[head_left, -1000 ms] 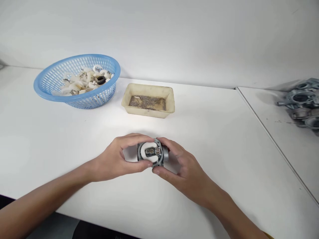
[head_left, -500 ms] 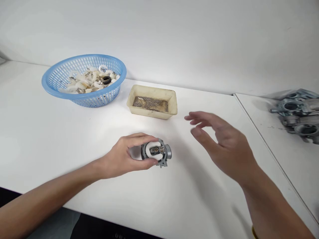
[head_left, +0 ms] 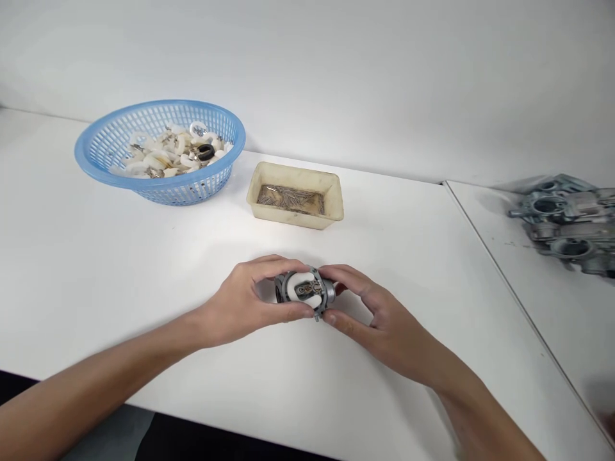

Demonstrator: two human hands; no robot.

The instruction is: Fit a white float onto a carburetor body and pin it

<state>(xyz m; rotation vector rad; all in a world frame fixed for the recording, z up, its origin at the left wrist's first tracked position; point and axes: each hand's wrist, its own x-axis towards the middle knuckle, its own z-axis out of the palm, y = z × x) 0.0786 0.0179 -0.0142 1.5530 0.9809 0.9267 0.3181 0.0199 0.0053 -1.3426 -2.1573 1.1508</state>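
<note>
A small grey metal carburetor body (head_left: 307, 292) with a white float fitted in its open face sits between both of my hands near the front of the white table (head_left: 413, 256). My left hand (head_left: 245, 301) wraps it from the left, thumb below and fingers over the top. My right hand (head_left: 375, 317) pinches its right end with thumb and fingertips. The part's underside is hidden by my fingers.
A blue plastic basket (head_left: 158, 150) with several white floats stands at the back left. A cream tray (head_left: 294, 195) of small metal pins lies behind the part. Several grey carburetor bodies (head_left: 562, 221) are piled on the adjoining table at the right.
Half a second ago my right hand was lifted off, open in the air to the right; it has come back and closed on the part's right end. My left hand kept its hold.
</note>
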